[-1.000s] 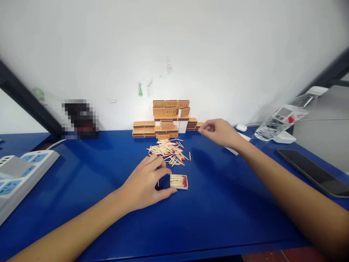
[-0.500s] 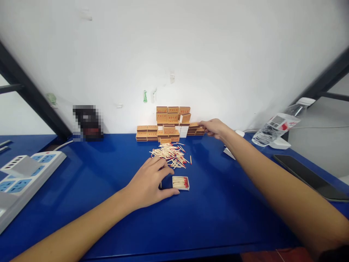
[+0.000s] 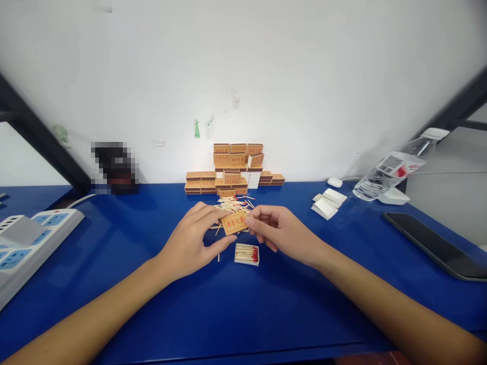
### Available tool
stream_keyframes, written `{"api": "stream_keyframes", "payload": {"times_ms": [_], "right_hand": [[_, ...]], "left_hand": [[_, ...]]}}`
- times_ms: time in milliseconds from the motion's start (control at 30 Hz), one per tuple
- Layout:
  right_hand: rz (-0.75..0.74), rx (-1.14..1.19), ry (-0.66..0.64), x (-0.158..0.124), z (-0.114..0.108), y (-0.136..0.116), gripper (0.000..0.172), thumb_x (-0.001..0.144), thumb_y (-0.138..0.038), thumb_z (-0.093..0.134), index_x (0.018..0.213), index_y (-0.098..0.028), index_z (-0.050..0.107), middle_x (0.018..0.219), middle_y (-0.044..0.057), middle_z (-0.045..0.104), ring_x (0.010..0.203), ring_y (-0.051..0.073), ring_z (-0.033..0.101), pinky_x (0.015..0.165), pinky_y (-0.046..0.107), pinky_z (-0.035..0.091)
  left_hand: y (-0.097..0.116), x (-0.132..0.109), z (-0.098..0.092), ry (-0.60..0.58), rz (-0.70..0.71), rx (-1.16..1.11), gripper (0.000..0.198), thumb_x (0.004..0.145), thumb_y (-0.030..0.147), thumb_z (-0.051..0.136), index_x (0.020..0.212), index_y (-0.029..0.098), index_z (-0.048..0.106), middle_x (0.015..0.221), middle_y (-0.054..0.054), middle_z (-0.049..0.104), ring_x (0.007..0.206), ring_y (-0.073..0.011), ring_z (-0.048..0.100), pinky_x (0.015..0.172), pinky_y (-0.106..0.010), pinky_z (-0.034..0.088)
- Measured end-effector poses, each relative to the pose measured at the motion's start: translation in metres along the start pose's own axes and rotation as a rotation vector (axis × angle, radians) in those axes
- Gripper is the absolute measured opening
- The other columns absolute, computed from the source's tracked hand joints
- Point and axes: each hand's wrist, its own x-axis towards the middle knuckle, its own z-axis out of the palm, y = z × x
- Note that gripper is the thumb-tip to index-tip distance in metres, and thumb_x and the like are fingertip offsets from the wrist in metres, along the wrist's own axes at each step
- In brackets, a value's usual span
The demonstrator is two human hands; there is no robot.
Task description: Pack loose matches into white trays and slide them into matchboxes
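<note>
An orange matchbox [image 3: 233,223] with red lettering is held tilted above the loose matches. My right hand [image 3: 279,230] pinches its right end between thumb and fingers. At its left end, my left hand [image 3: 196,238] has its fingers on the upper edge and its thumb at the lower edge. Just below, a small white matchbox tray [image 3: 247,254] lies on the blue table, filled with red-tipped matches in a row. A heap of loose matches [image 3: 232,204] spreads behind the hands, partly hidden by them and the box. One single match [image 3: 218,257] lies left of the tray.
Stacked matchboxes [image 3: 230,159] stand against the wall behind the match heap. Folded white paper [image 3: 329,203], a small white case [image 3: 335,182], a tilted water bottle [image 3: 395,167] and a phone [image 3: 437,246] are at the right. A power strip [image 3: 38,238] lies at the left.
My right hand has come back from the right-hand stack with a matchbox, bringing it over the match heap. My left hand has moved from beside the tray up to the box.
</note>
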Motion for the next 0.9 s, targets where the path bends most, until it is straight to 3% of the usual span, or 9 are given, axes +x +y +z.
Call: {"api": "stream_keyframes", "payload": {"times_ms": [100,167,267,367,600,700,900], "right_hand": [[-0.126,-0.271,-0.029,-0.006,-0.01,0.004,0.045,0.086,-0.057,0.076,0.111,-0.022,0.062,0.094,0.003,0.065,0.071,0.015,0.056,0.062,0.03,0.046],[-0.163,-0.513,-0.102,-0.011,-0.016,0.006,0.046,0.079,-0.054,0.084,0.108,-0.023,0.065,0.1,0.003,0.065,0.077,0.017,0.056,0.067,0.032,0.046],[-0.197,-0.667,-0.213,-0.015,-0.019,0.006,0.026,0.084,-0.043,0.082,0.095,-0.022,0.069,0.098,0.002,0.064,0.081,0.017,0.058,0.071,0.032,0.045],[-0.224,-0.638,-0.219,-0.013,-0.023,0.005,0.016,0.089,-0.034,0.077,0.097,-0.022,0.07,0.094,0.001,0.067,0.081,0.017,0.061,0.074,0.031,0.047],[-0.232,-0.541,-0.044,-0.007,-0.042,0.009,0.028,0.092,-0.041,0.074,0.114,-0.025,0.069,0.09,0.0,0.071,0.074,0.015,0.064,0.07,0.03,0.05],[-0.211,-0.477,-0.019,-0.005,-0.041,0.013,0.029,0.091,-0.04,0.074,0.115,-0.024,0.07,0.085,0.0,0.069,0.071,0.015,0.063,0.066,0.029,0.051],[-0.245,-0.376,0.066,0.0,-0.034,0.017,0.031,0.09,-0.039,0.074,0.116,-0.023,0.071,0.094,0.003,0.073,0.075,0.016,0.065,0.064,0.029,0.055]], "left_hand": [[-0.006,0.001,-0.002,-0.006,-0.054,0.027,0.037,0.097,0.036,0.071,0.129,0.018,0.066,0.113,-0.008,0.072,0.103,-0.0239,0.06,0.092,-0.043,0.053],[-0.012,0.001,-0.004,-0.03,-0.098,0.046,0.039,0.097,0.038,0.071,0.131,0.019,0.066,0.114,-0.008,0.072,0.106,-0.0245,0.061,0.094,-0.044,0.054],[-0.019,0.001,-0.004,-0.068,-0.164,0.045,0.042,0.096,0.038,0.072,0.133,0.02,0.065,0.118,-0.008,0.072,0.109,-0.0246,0.063,0.097,-0.045,0.055],[-0.023,-0.001,-0.001,-0.091,-0.212,0.03,0.04,0.096,0.037,0.073,0.132,0.02,0.064,0.121,-0.008,0.07,0.11,-0.0243,0.065,0.098,-0.045,0.056],[-0.022,-0.002,0.0,-0.113,-0.204,-0.014,0.042,0.095,0.04,0.074,0.133,0.025,0.065,0.12,-0.008,0.07,0.111,-0.0247,0.065,0.099,-0.046,0.057],[-0.021,-0.001,-0.001,-0.114,-0.212,-0.065,0.042,0.095,0.041,0.074,0.134,0.027,0.067,0.117,-0.007,0.07,0.106,-0.0235,0.067,0.096,-0.045,0.059],[-0.022,-0.001,-0.002,-0.106,-0.232,-0.149,0.042,0.092,0.043,0.077,0.131,0.029,0.07,0.116,-0.007,0.071,0.1,-0.0222,0.067,0.095,-0.044,0.058]]}}
